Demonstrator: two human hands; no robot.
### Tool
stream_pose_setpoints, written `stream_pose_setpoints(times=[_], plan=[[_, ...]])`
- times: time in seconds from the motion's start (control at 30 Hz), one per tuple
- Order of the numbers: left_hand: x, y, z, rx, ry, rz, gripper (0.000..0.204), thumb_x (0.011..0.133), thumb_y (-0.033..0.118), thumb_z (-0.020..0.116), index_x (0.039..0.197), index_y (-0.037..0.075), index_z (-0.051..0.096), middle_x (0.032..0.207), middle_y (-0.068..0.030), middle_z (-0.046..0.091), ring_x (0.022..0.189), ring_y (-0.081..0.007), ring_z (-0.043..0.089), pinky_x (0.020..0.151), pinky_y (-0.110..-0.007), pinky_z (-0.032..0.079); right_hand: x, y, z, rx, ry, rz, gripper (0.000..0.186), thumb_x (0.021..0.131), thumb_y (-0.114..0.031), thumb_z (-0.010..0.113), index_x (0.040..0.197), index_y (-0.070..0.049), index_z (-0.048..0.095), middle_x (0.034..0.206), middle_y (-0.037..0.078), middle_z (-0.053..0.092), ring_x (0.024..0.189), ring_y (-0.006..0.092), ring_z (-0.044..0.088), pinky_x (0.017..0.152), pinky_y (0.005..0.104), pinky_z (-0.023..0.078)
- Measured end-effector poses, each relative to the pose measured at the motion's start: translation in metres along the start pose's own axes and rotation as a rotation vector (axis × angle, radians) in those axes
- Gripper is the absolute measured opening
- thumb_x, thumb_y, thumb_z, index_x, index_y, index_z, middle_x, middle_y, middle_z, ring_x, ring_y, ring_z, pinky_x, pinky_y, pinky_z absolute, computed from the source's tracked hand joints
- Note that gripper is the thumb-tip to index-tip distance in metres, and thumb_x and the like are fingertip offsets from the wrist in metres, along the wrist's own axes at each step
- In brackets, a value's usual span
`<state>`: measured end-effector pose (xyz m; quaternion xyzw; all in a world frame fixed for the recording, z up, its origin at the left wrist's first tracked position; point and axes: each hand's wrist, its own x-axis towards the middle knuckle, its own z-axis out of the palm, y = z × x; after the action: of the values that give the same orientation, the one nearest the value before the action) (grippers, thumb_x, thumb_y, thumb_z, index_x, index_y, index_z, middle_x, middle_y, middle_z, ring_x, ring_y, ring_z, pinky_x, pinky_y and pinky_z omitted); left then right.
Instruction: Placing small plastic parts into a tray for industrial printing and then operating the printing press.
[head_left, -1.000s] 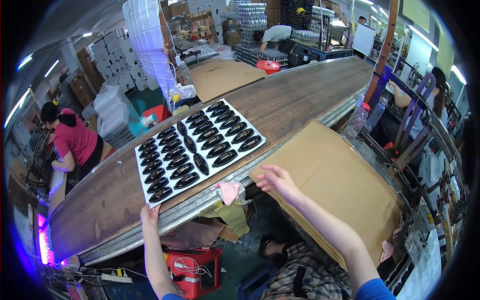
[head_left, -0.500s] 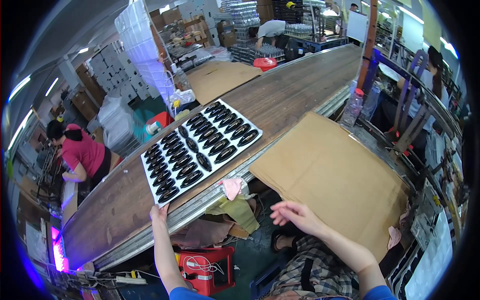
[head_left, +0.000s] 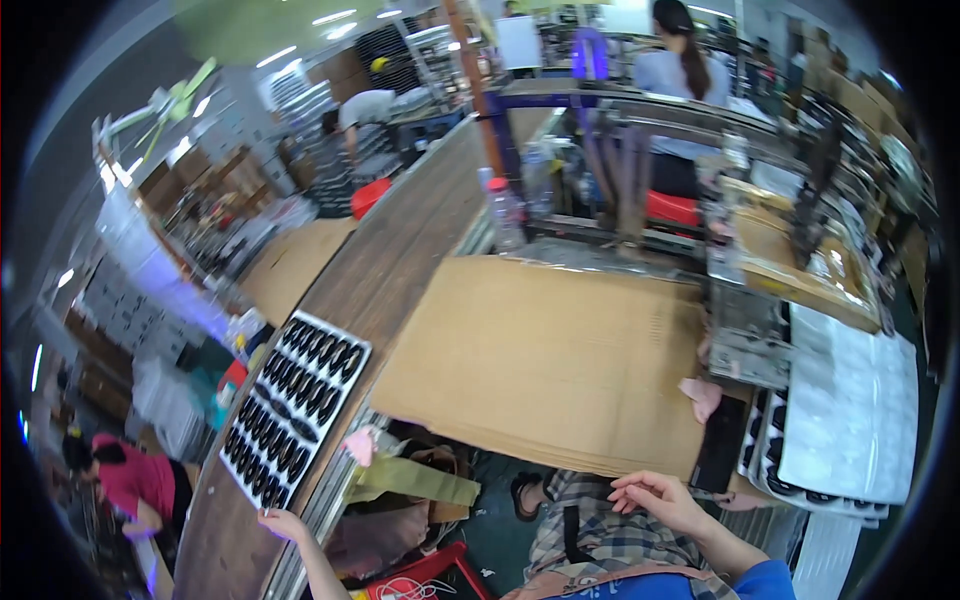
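A white tray (head_left: 290,405) filled with rows of glossy black oval pieces lies on the long wooden bench (head_left: 375,245) at the left. My left hand (head_left: 283,525) grips its lower corner. My right hand (head_left: 650,498) is empty, its fingers loosely bent and apart, just below the front edge of a large brown cardboard sheet (head_left: 530,365). To the right of the cardboard are a pink cloth scrap (head_left: 700,398), a dark flat slab (head_left: 722,440) and stacked white trays (head_left: 840,410) with black pieces between them.
A metal machine frame (head_left: 750,330) stands at the right, with bottles (head_left: 505,215) at its left end. Co-workers are at the back (head_left: 680,80), further back (head_left: 362,110) and at far left (head_left: 135,470). A red stool (head_left: 410,580) stands below the bench.
My view has swung right, bringing the machine and stacked trays into sight. My left hand still holds the tray's corner; my right hand has dropped to below the cardboard's front edge.
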<state>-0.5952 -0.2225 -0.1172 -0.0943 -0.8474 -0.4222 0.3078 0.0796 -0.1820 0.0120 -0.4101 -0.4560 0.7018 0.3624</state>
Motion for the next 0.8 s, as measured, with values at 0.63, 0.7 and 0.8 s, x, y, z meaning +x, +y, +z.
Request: stream_pose_setpoints(times=[0.63, 0.7, 0.8], plan=[[-0.441, 0.444, -0.294, -1.5, -1.957, 0.89, 0.019, 0.076, 0.009, 0.064, 0.059, 0.003, 0.058, 0.051, -0.0035, 0.055, 0.042, -0.013, 0.052, 0.041, -0.025, 0.038, -0.225, -0.003, -0.095, 0.572, 0.876, -0.236, 0.034, 0.092, -0.024, 0.042, 0.112, 0.002, 0.049, 0.088, 0.017, 0.061, 0.066, 0.0163, 0.058, 0.057, 0.0255, 0.047], [-0.447, 0.444, -0.311, -1.46, -2.036, 0.998, 0.018, 0.077, 0.009, 0.063, 0.061, 0.002, 0.059, 0.052, -0.0041, 0.056, 0.043, -0.0129, 0.053, 0.041, -0.025, 0.038, -0.231, -0.005, -0.11, 0.752, 0.903, -0.288, 0.032, 0.092, -0.027, 0.041, 0.105, 0.001, 0.051, 0.085, 0.018, 0.061, 0.061, 0.0174, 0.057, 0.05, 0.0265, 0.045], [-0.449, 0.448, -0.318, -1.441, -2.06, 1.103, 0.017, 0.078, 0.01, 0.063, 0.064, 0.001, 0.06, 0.053, -0.0043, 0.056, 0.044, -0.0123, 0.053, 0.042, -0.025, 0.039, -0.236, -0.015, -0.128, 0.933, 0.797, -0.287, 0.034, 0.092, -0.028, 0.041, 0.104, 0.003, 0.05, 0.085, 0.018, 0.062, 0.06, 0.0177, 0.057, 0.048, 0.0267, 0.045]])
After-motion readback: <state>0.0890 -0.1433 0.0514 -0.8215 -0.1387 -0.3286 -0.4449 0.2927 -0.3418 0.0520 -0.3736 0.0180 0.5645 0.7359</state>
